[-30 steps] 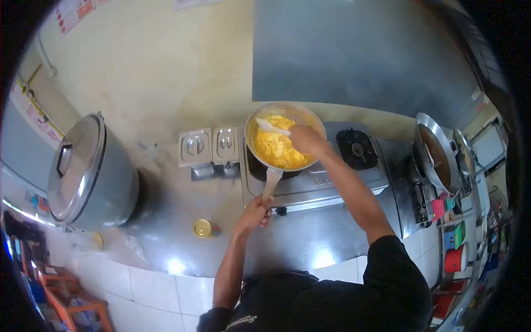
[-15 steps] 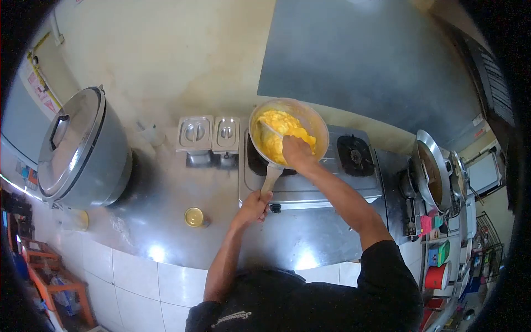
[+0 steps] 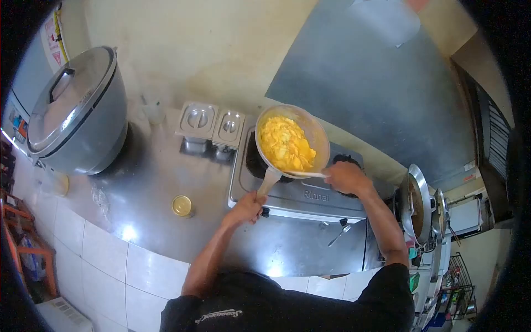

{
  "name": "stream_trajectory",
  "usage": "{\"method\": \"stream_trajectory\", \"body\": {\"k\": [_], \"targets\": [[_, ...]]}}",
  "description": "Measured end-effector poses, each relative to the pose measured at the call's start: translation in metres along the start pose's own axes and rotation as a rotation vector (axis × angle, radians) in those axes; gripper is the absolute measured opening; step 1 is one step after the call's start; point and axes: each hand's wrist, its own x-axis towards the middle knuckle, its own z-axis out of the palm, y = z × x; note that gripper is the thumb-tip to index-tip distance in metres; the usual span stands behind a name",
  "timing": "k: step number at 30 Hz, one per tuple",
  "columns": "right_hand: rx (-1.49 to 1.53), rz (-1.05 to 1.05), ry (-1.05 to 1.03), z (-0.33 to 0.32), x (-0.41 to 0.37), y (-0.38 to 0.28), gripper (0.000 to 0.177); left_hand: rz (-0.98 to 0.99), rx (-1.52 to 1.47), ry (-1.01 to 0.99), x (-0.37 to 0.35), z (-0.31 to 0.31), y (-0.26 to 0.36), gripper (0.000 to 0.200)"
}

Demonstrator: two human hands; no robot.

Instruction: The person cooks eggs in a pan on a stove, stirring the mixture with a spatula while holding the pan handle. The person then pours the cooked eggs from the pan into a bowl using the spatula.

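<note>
My left hand (image 3: 243, 211) is at the near end of a pale, straight handle (image 3: 269, 181) on a round, deep-sided metal pan (image 3: 321, 138), its inner wall dull and smeared. The food (image 3: 286, 145) inside is soft, lumpy and folded, bright yellow with paler patches, and looks like egg. The stove (image 3: 310, 195) under it is brushed metal with dark round burners, and the tabletop (image 3: 149, 232) is smooth, shiny steel. The pan lies beyond my left hand and a little to its right, over the stove's left burner; from my right hand (image 3: 347, 178) it is ahead and to the left, the food well inside the rim. A small round container (image 3: 181, 205) with a gold-coloured top stands to the left of my left hand, near the tabletop's front. My left fingers are wrapped closed around the handle. My right fingers are together on the end of a slim, pale utensil (image 3: 307, 174), which reaches across the pan's near rim; I cannot tell whether its tip touches the food
</note>
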Motion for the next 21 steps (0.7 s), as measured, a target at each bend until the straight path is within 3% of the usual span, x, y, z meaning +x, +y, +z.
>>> {"method": "stream_trajectory", "body": {"k": [7, 15, 18, 21], "targets": [[0.22, -0.017, 0.213, 0.057, 0.061, -0.041, 0.017, 0.047, 0.057, -0.007, 0.0, -0.001, -0.004, 0.031], [0.323, 0.289, 0.418, 0.071, 0.124, -0.03, 0.021, 0.01, 0.044, 0.066, 0.004, 0.002, -0.009, 0.032], [0.173, 0.234, 0.351, 0.06, 0.113, -0.003, 0.022, 0.029, -0.001, 0.034, 0.0, 0.001, -0.008, 0.031], [0.114, 0.303, 0.343, 0.005, 0.048, 0.004, 0.019, -0.014, 0.053, 0.057, -0.006, 0.001, 0.002, 0.032]]}}
